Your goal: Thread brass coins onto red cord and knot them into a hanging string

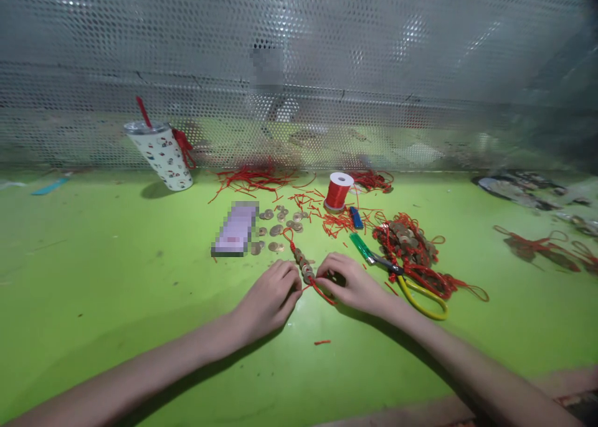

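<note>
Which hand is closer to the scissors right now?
Right. The right hand is just left of the scissors; the left hand is farther left, across the string of coins from them.

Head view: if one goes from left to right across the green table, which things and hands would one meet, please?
Blue strip, patterned cup, pixelated lilac rectangle, left hand, string of coins, right hand, scissors, corded bunch at the far right.

Strung coins [306, 269] look dull metal, tbl. [140, 277] smooth semi-gloss, perf. screen [336, 35] shiny.
</note>
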`<move>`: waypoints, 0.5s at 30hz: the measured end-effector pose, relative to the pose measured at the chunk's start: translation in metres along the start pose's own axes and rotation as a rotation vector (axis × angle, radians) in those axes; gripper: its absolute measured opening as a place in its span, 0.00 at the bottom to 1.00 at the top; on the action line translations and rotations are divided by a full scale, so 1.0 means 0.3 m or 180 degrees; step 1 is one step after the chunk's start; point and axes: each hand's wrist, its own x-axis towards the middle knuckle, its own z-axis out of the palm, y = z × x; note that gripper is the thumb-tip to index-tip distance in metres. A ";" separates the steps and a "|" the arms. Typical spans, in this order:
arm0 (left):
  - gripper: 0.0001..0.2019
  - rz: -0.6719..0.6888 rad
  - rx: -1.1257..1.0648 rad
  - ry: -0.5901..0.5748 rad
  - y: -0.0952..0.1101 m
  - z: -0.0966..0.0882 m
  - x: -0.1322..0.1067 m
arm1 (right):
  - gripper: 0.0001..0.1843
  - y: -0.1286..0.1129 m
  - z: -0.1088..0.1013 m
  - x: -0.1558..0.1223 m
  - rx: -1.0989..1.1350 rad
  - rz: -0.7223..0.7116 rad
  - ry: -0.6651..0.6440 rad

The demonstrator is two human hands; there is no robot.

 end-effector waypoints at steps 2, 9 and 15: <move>0.05 -0.0018 -0.0115 0.0093 -0.004 0.003 0.002 | 0.05 -0.001 0.000 0.002 -0.0001 -0.0024 -0.0028; 0.04 -0.0140 -0.0097 0.0182 -0.005 -0.001 0.000 | 0.04 -0.010 0.025 0.001 -0.0087 -0.0095 0.0010; 0.05 -0.0171 -0.0055 0.0103 -0.010 0.018 -0.008 | 0.03 -0.013 0.010 0.005 0.0009 -0.0010 -0.0068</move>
